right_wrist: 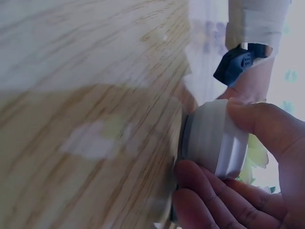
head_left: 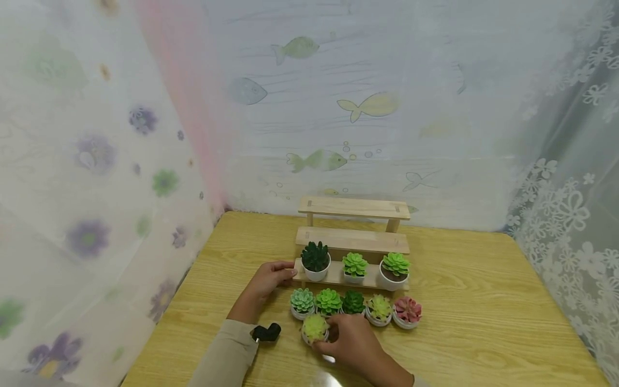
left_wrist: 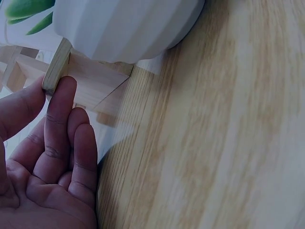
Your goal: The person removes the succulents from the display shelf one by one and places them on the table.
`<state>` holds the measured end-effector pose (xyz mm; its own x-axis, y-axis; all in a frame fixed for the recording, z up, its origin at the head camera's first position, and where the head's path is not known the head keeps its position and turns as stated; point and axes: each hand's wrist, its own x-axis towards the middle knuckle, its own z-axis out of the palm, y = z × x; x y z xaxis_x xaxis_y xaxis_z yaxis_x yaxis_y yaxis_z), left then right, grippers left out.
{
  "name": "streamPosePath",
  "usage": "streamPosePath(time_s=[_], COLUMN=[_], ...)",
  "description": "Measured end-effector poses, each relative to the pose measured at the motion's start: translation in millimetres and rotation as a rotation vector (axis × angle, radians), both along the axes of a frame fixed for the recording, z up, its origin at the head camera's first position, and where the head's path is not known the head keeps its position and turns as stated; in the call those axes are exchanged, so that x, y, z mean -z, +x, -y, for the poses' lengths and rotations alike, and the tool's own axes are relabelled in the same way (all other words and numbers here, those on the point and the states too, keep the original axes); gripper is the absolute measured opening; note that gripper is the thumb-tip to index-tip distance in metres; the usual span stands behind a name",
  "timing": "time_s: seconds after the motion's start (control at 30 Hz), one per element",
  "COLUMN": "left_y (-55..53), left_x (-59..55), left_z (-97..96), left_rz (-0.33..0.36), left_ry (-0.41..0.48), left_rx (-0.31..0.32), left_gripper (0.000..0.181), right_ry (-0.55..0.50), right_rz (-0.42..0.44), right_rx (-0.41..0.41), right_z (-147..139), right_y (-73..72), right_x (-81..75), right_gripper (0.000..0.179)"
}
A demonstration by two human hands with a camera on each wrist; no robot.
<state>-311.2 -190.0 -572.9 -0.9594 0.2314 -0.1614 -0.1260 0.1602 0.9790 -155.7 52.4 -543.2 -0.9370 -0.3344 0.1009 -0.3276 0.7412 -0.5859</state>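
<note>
My left hand [head_left: 265,284] is at the left end of a three-tier wooden plant stand [head_left: 355,240]. Thumb and fingers pinch the edge of its lowest board [left_wrist: 58,67]. With my right hand [head_left: 355,344] I hold a small potted succulent [head_left: 315,327], yellow-green, in front of the stand. Its ribbed white pot [right_wrist: 214,138] sits between my thumb and fingers, close to the tabletop. The lowest board carries a dark green succulent [head_left: 316,258], a bright green one [head_left: 355,265] and another bright green one [head_left: 395,264], all in white pots.
In front of the stand, several potted succulents line the wooden table [head_left: 483,301], from a pale green one [head_left: 302,301] to a red one [head_left: 408,310]. My right hand partly covers this row. Patterned curtains [head_left: 87,161] hang around the table's left, back and right sides.
</note>
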Motion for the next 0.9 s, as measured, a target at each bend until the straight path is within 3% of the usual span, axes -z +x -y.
streamPosePath(time_s=[0.37,0.57,0.9], left_y=[1.4,0.0,-0.9], left_x=[-0.2,2.4,4.7], left_z=[-1.4,-0.9,0.4], left_rz=[0.0,-0.008,0.005], left_ry=[-0.008,-0.01,-0.025], left_rx=[-0.017,-0.014,-0.011], left_gripper=[0.037,0.037,0.037], right_ry=[0.006,0.015,-0.041], right_rz=[0.014,0.026,0.09], right_rx=[0.015,-0.005,-0.035], right_z=[0.0,-0.9,-5.8], right_y=[-0.1,0.8,2.2], right_x=[0.5,-2.5,-6.9], right_gripper=[0.038,0.053,0.05])
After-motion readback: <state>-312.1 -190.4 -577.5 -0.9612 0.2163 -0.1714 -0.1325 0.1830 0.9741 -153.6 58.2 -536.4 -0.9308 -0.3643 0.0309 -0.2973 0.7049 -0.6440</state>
